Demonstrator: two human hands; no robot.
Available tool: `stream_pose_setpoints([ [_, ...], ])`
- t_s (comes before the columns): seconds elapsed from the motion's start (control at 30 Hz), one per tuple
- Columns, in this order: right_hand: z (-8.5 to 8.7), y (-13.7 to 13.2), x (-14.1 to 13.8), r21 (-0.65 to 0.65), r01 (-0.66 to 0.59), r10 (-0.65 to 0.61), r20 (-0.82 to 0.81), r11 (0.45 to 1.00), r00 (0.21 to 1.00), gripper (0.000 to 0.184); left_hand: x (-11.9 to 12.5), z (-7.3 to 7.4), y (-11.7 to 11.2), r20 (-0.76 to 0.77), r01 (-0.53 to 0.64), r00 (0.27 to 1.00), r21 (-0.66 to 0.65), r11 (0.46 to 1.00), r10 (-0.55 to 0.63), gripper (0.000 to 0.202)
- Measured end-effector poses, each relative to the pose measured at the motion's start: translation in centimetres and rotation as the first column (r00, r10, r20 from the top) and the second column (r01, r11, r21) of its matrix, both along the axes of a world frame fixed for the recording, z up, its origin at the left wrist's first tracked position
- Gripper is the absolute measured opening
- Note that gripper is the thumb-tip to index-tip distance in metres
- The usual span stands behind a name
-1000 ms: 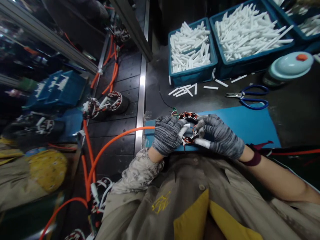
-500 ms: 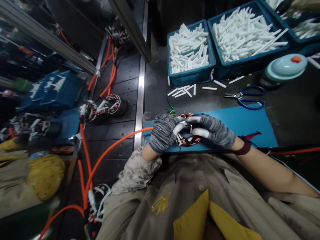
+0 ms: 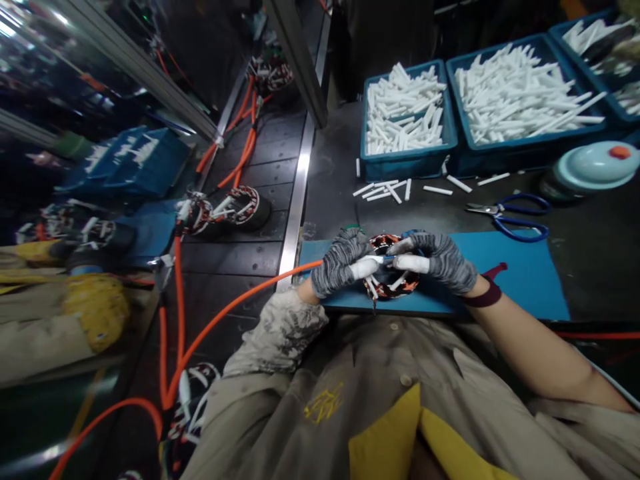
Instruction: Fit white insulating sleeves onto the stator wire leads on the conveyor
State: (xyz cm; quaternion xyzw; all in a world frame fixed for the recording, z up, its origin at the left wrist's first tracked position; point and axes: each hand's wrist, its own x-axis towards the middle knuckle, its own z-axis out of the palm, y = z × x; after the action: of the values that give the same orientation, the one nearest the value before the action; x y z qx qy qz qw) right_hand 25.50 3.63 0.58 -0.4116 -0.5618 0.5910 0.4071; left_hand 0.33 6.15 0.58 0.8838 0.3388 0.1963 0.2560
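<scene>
White sleeve (image 3: 374, 259) pinched between left hand's (image 3: 345, 262) thumb and fingers, over wound stator (image 3: 390, 291), which is laid on blue mat (image 3: 520, 270). Right hand's (image 3: 437, 260) fingertips held close together by sleeve's end; whether anything's clamped there can't be told.

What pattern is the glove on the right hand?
The right glove is streaked light and dark grey, white at the thumb; best in the head view.

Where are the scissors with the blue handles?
In the head view, the blue-handled scissors lie right of centre, between the right hand and the pale-blue-topped bottle, with one handle over the far edge of the blue mat.
</scene>
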Motion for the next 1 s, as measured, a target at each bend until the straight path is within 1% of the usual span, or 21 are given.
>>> stream_pose_setpoints([
  [0.07, -0.2, 0.0, -0.2, 0.013, 0.020, -0.020, 0.003, 1.000, 1.000, 0.029, -0.1, -0.8, -0.2, 0.080, 0.002, 0.997, -0.072, 0.997, 0.003, 0.040],
  [0.1, -0.3, 0.0, -0.3, 0.023, 0.026, -0.026, 0.013, 0.999, 1.000, 0.029, -0.2, -1.1, -0.4, 0.093, -0.001, 0.996, -0.067, 0.998, 0.007, 0.042],
  [0.13, -0.5, -0.1, -0.4, 0.036, 0.033, -0.034, 0.029, 0.999, 0.999, 0.030, -0.3, -1.3, -0.5, 0.076, -0.017, 0.997, -0.038, 0.999, 0.020, 0.043],
  [0.2, -0.7, -0.3, -0.5, 0.083, 0.055, -0.062, 0.087, 0.995, 0.994, 0.030, -0.5, -1.1, -0.7, -0.012, -0.037, 0.999, 0.059, 0.998, 0.038, 0.040],
  [0.27, -0.7, -0.6, -0.7, 0.167, 0.071, -0.099, 0.166, 0.983, 0.981, 0.028, -0.5, -0.3, -0.7, -0.102, -0.023, 0.994, 0.129, 0.991, 0.037, 0.033],
  [0.37, -0.2, -0.8, -0.5, 0.335, 0.052, -0.152, 0.279, 0.941, 0.948, 0.022, -0.1, 1.9, -0.3, -0.196, 0.046, 0.980, 0.119, 0.992, -0.022, 0.022],
  [0.43, 0.2, -0.8, 0.2, 0.439, 0.010, -0.164, 0.315, 0.899, 0.935, 0.020, 0.8, 3.2, -0.1, -0.261, 0.079, 0.964, 0.115, 0.990, -0.046, 0.027],
  [0.47, 0.4, -0.7, 0.8, 0.468, -0.004, -0.162, 0.313, 0.884, 0.936, 0.020, 1.4, 3.7, 0.0, -0.292, 0.084, 0.955, 0.132, 0.988, -0.042, 0.031],
  [0.5, 0.4, -0.5, 1.4, 0.468, -0.008, -0.148, 0.297, 0.884, 0.943, 0.021, 2.1, 4.1, 0.0, -0.323, 0.080, 0.946, 0.156, 0.985, -0.026, 0.034],
  [0.53, 0.3, -0.4, 2.1, 0.436, -0.003, -0.126, 0.267, 0.900, 0.955, 0.022, 3.0, 4.3, 0.0, -0.352, 0.074, 0.936, 0.177, 0.981, -0.007, 0.036],
  [0.57, 0.1, -0.2, 2.7, 0.377, 0.006, -0.100, 0.232, 0.926, 0.968, 0.023, 3.8, 4.3, 0.0, -0.378, 0.069, 0.926, 0.189, 0.980, 0.007, 0.037],
  [0.63, -0.4, -0.1, 3.7, 0.227, 0.019, -0.060, 0.176, 0.974, 0.983, 0.026, 5.4, 4.2, 0.1, -0.411, 0.083, 0.912, 0.175, 0.981, -0.004, 0.039],
  [0.67, -0.6, -0.2, 4.1, 0.172, 0.030, -0.058, 0.158, 0.985, 0.986, 0.027, 5.8, 4.1, 0.1, -0.417, 0.101, 0.908, 0.162, 0.982, -0.024, 0.040],
  [0.73, -1.0, -0.8, 4.6, 0.128, 0.084, -0.103, 0.154, 0.988, 0.983, 0.030, 5.8, 4.0, 0.1, -0.410, 0.131, 0.911, 0.170, 0.977, -0.051, 0.044],
  [0.8, -1.0, -1.9, 4.8, 0.115, 0.134, -0.154, 0.191, 0.984, 0.969, 0.033, 4.3, 3.9, 0.1, -0.382, 0.147, 0.922, 0.218, 0.965, -0.054, 0.057],
  [0.83, -0.9, -2.5, 4.9, 0.090, 0.116, -0.132, 0.211, 0.989, 0.969, 0.034, 3.1, 3.8, 0.0, -0.363, 0.168, 0.929, 0.235, 0.957, -0.074, 0.067],
  [0.87, -0.9, -3.2, 4.8, 0.051, 0.065, -0.075, 0.223, 0.997, 0.972, 0.035, 1.8, 3.6, 0.0, -0.339, 0.203, 0.934, 0.246, 0.948, -0.112, 0.076],
  [0.9, -0.9, -3.8, 4.6, 0.006, -0.001, -0.001, 0.228, 1.000, 0.974, 0.036, 0.5, 3.3, 0.0, -0.310, 0.240, 0.938, 0.254, 0.937, -0.156, 0.080],
  [0.93, -0.9, -4.4, 4.4, -0.029, -0.064, 0.069, 0.227, 0.998, 0.971, 0.037, -0.7, 2.9, 0.0, -0.272, 0.267, 0.943, 0.274, 0.924, -0.191, 0.076],
  [0.97, -1.0, -4.8, 4.1, -0.041, -0.107, 0.114, 0.232, 0.993, 0.966, 0.037, -1.6, 2.3, -0.1, -0.236, 0.272, 0.950, 0.304, 0.913, -0.204, 0.067],
  [1.0, -1.2, -5.0, 3.8, -0.024, -0.116, 0.119, 0.254, 0.993, 0.960, 0.038, -2.2, 1.8, -0.2, -0.204, 0.254, 0.960, 0.342, 0.905, -0.192, 0.056],
])
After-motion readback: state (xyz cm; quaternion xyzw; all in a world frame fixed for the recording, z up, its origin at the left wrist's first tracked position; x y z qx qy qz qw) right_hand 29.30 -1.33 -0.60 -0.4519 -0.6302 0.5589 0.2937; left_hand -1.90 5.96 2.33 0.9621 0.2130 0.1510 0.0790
